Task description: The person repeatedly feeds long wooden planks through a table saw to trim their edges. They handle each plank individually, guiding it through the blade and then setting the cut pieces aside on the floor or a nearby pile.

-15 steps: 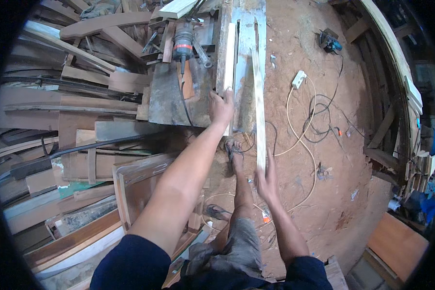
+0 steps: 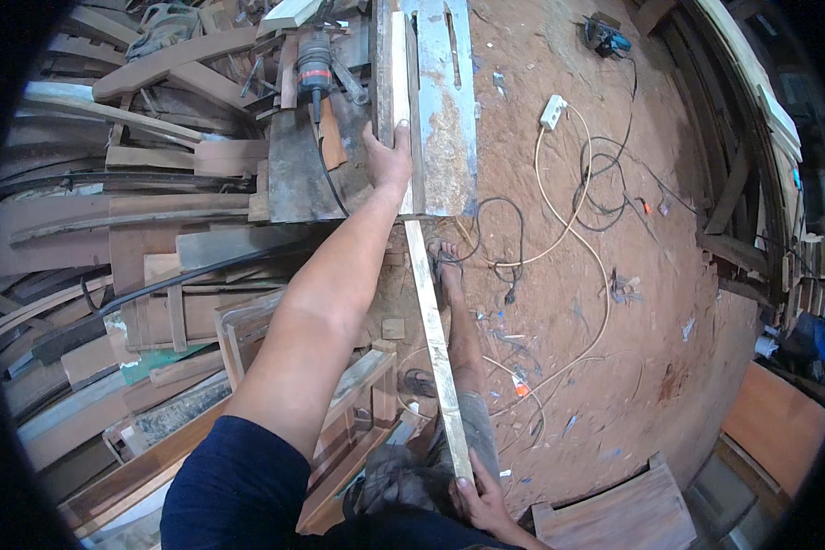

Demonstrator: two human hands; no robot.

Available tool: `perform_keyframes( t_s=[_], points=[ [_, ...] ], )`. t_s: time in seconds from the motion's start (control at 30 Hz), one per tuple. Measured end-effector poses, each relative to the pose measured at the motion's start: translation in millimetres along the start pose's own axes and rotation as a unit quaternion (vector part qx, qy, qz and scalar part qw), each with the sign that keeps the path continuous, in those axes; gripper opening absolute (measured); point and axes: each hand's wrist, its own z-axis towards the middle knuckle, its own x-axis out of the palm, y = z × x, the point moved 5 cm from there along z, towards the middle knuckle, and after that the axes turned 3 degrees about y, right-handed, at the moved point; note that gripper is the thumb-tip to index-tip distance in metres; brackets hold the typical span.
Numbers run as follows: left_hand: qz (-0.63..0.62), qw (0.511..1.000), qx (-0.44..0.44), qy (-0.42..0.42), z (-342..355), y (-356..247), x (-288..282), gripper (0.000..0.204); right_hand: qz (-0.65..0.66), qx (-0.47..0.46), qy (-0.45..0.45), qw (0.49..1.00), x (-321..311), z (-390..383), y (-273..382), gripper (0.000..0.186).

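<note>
Head camera: the left hand (image 2: 390,158) lies near the bench's (image 2: 289,188) near edge, half open, thumb spread from the fingers, against a pale batten (image 2: 400,69) that runs toward the far edge. Fingers and thumb of the right hand (image 2: 484,504) close around the near end of a long pale strip (image 2: 437,339). That strip slants away to the bench's near edge; whether it touches the batten I cannot tell. Left of the batten lie a corded power tool (image 2: 315,71) and a brown board (image 2: 334,139). Beyond the bench's right edge, a white socket block (image 2: 552,112) rests on the floor (image 2: 651,312).
</note>
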Motion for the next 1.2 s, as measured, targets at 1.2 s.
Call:
perform_keyframes(
  t_s=[1.2],
  points=[
    [0.117, 0.987, 0.066, 0.084, -3, -26, -27, 0.102, 0.039, -0.056, 0.046, 0.997, 20, 43, 85, 0.062]
  ],
)
